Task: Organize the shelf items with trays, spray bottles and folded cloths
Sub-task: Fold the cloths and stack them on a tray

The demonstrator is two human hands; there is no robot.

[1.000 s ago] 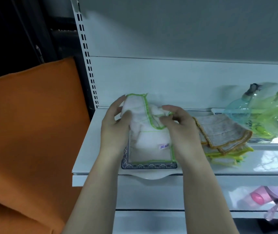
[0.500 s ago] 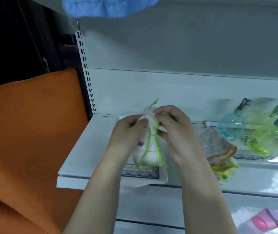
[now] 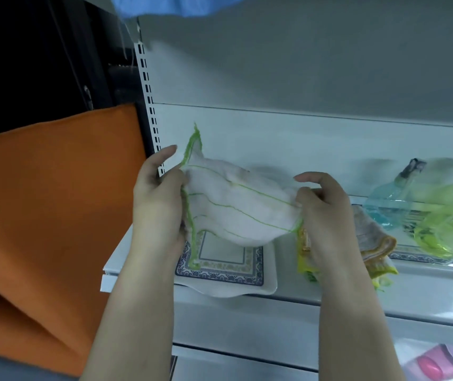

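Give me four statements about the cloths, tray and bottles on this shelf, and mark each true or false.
1. The left hand and the right hand both hold the white cloth with green edging. True.
2. The white cloth lies folded flat on the patterned tray. False: it is held spread out above the tray.
3. A pile of cloths lies on the shelf to the right of the tray. True.
4. The spray bottles are left of the patterned tray. False: the blue spray bottle and the green spray bottle are at the shelf's right end.
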